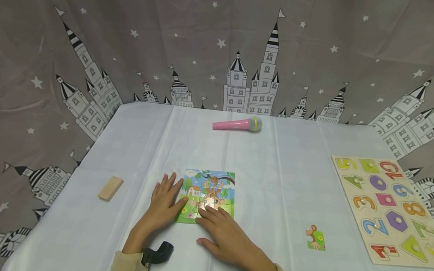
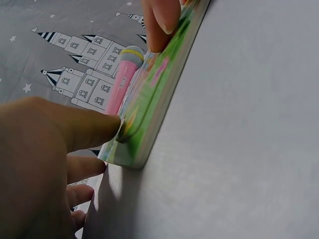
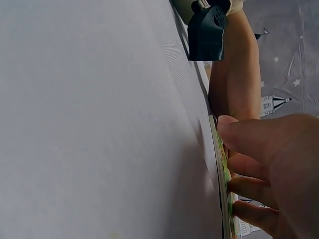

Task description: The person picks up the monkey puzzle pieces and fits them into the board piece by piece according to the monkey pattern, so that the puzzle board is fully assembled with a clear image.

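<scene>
A jigsaw puzzle in a flat square board lies on the white tablecloth, showing a brown animal, a house and green grass. My left hand lies along its left edge, fingers extended and thumb on the lower left pieces. Over its lower edge is my right hand, with loosely bent fingertips touching the puzzle's lower part. In the left wrist view, the left thumb presses near a corner of the puzzle. One loose puzzle piece, with part of an animal and a yellow flower, lies to the right.
A pink toy microphone lies at the back of the table. At the left is a small wooden block. A wooden number-and-shape peg board lies at the right edge. Behind hangs a grey castle-print curtain.
</scene>
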`<state>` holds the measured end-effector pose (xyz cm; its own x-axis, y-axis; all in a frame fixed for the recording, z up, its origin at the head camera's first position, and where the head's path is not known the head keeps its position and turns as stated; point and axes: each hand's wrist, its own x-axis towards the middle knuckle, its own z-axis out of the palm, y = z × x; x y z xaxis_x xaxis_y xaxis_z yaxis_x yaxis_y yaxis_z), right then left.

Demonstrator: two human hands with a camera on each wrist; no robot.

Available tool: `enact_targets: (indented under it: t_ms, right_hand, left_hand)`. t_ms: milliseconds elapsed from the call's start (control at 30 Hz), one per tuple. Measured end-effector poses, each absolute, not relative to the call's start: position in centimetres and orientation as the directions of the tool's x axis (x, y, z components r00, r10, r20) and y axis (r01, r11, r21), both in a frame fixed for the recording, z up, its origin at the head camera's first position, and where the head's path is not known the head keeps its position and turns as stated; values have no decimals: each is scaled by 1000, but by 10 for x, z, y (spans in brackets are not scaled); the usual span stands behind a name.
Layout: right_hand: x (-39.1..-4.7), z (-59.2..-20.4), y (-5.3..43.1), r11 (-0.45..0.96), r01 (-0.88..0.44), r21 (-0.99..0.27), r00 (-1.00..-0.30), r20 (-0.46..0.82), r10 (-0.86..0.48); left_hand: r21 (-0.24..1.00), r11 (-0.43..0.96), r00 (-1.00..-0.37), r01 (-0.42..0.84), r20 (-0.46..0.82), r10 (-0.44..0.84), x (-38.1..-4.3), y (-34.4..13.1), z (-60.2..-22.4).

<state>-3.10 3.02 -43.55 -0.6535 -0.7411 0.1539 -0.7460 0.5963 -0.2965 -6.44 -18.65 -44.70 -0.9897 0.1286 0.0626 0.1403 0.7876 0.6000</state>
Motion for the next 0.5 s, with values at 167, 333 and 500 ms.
enact_targets:
  t_ms: [167, 333, 500]
  right_hand:
    - [-32, -434, 31, 590, -757, -280, -642, 155, -751]
    - [-35, -435, 31, 586, -749, -309, -648, 154, -746]
    - [-39, -437, 32, 586, -733, -346, -665, 184, -724]
  left_hand:
    - [593, 793, -990, 139, 58, 130, -65, -187, -448]
    - [598, 789, -989, 144, 65, 132, -66, -187, -448]
    - [603, 785, -989, 143, 64, 131, -66, -187, -450]
